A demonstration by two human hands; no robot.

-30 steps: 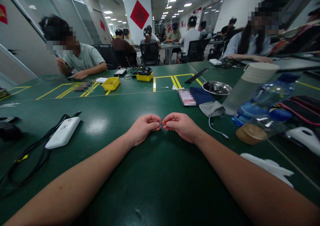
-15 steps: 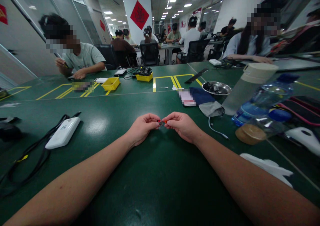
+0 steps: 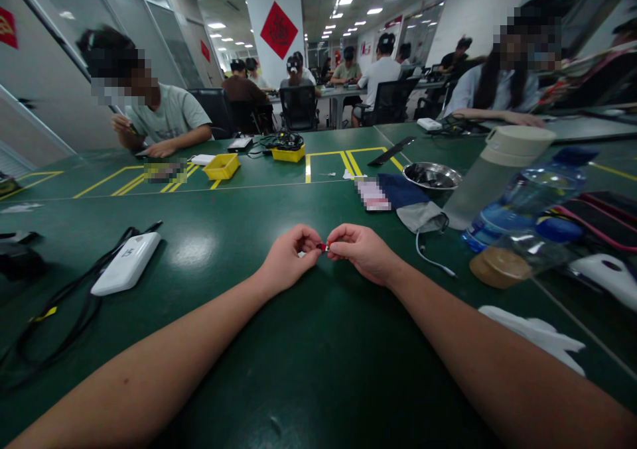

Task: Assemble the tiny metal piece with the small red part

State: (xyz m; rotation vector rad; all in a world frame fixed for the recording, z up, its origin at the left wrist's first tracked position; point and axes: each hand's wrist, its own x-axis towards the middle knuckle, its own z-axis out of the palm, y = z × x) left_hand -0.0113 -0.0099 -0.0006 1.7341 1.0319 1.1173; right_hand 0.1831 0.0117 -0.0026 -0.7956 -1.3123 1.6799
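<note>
My left hand (image 3: 288,256) and my right hand (image 3: 365,253) meet just above the middle of the green table, fingertips almost touching. Between them is a tiny red piece (image 3: 323,247) with a pale or shiny bit, too small to name. The left thumb and forefinger pinch its red end. At the other side, my right thumb and forefinger close on a small orange-red part, mostly covered by the fingers. Whether these are one piece or two joined parts I cannot tell.
A white power bank (image 3: 127,263) with black cables lies left. On the right are a metal bowl (image 3: 432,176), a grey-and-blue pouch (image 3: 421,215), a tumbler (image 3: 497,170), a blue-capped bottle (image 3: 527,197) and white tissue (image 3: 532,336). Yellow trays (image 3: 221,167) stand further back; people sit beyond.
My left fingers have shifted and curled more, with the thumb now further forward beside the piece. The shiny ring-like bit seen between the hands earlier shows less. My right hand has barely moved.
</note>
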